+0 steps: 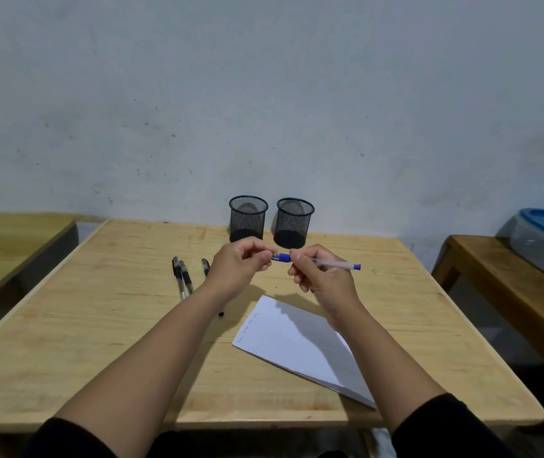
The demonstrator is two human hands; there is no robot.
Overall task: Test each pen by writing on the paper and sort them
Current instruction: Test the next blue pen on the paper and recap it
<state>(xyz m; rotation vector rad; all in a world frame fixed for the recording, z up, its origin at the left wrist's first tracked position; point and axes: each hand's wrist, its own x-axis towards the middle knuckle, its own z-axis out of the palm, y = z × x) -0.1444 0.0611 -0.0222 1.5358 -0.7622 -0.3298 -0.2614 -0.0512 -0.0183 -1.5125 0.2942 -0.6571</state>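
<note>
i am seeing a short line of small handwriting along the left edge of the paper (300,342), too small for me to read, and i am finding no brand or label on anything else.

i am holding the blue pen (326,263) up in the air above the table (98,325), lying nearly level between both hands. my left hand (242,266) is pinching the blue cap end (282,257) between thumb and fingertips, and my right hand (321,276) is clamping the clear barrel just beside it, fingers curled shut around it. the barrel is sticking out past my right hand and ending in a small blue plug.

just beyond my grip, 2 black mesh cups (248,218) are standing side by side against the wall; i am not seeing any pen in either. to the left of my left hand, 3 black pens (183,276) are lying on the table, the third partly hidden behind my left wrist. the paper is lying below my right hand, partly under my right forearm and its shadow. far off to the right of my grip, a clear tub with a blue lid (543,236) is sitting on another table.
</note>
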